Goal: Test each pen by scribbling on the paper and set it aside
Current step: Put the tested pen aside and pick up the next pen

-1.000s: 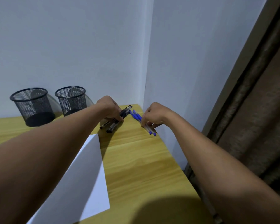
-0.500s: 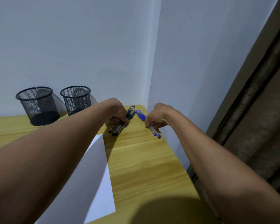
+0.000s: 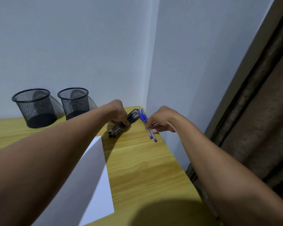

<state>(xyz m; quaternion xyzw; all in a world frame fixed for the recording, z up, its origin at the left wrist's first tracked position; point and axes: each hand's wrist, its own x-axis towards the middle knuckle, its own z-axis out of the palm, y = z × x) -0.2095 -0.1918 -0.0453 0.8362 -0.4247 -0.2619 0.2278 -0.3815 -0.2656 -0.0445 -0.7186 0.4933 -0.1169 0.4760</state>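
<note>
Here, yellow wooden desk (image 3: 142, 162) in white-walled corner (image 3: 151, 62)

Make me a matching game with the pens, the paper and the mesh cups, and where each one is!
Things:
1. black pens
2. blue pens
3. paper
4. mesh cups

Places:
A. flat on the desk, under the left arm
B. gripped in the right hand
C. standing by the back wall
D. gripped in the left hand

Pairs: 1-D, 2-B, 3-A, 4-C
</note>
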